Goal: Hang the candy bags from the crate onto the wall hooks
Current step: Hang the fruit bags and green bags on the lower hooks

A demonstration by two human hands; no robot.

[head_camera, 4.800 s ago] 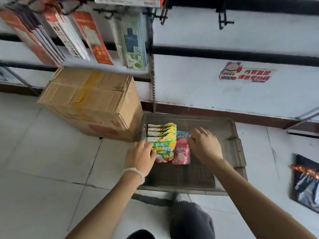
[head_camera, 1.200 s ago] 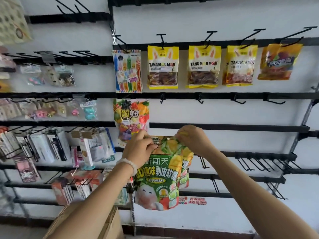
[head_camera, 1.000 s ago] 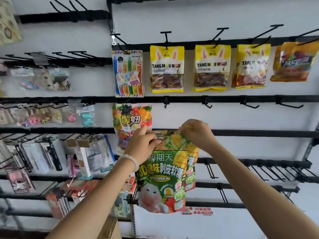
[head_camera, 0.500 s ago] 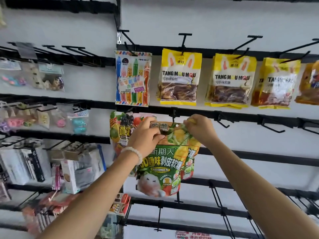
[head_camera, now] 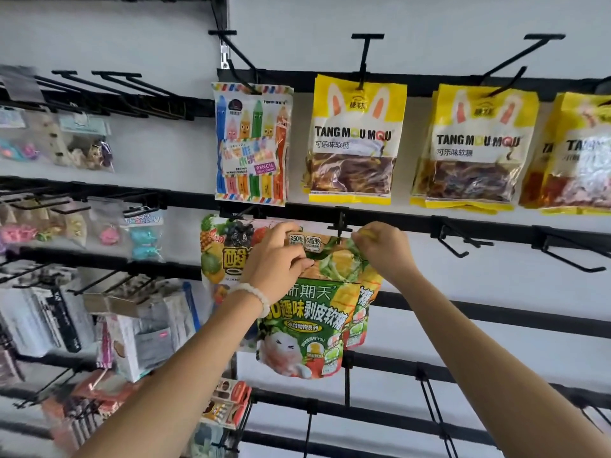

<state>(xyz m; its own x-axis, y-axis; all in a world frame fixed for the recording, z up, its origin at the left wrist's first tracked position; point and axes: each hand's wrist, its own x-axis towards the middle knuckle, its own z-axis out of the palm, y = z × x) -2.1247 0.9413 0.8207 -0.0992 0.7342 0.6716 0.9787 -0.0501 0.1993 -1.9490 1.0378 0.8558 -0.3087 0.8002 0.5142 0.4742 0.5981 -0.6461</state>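
Both hands had risen with the green candy bags [head_camera: 310,322]; left hand [head_camera: 281,259] and right hand [head_camera: 383,249] pinched the top edge just below the empty hook [head_camera: 340,226] at frame centre.

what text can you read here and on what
"TANG MOU MOU", "可乐味软糖": yellow rabbit-ear bags
"PENCIL": pencil candy bag
"≥50%", "0脂肪", "趣味剥皮软糖": green candy bags held by left hand and right hand
Other packets' print: too blurred.

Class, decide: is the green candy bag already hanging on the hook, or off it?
Cannot tell: both hands, left hand and right hand, pinch green candy bag at hook.
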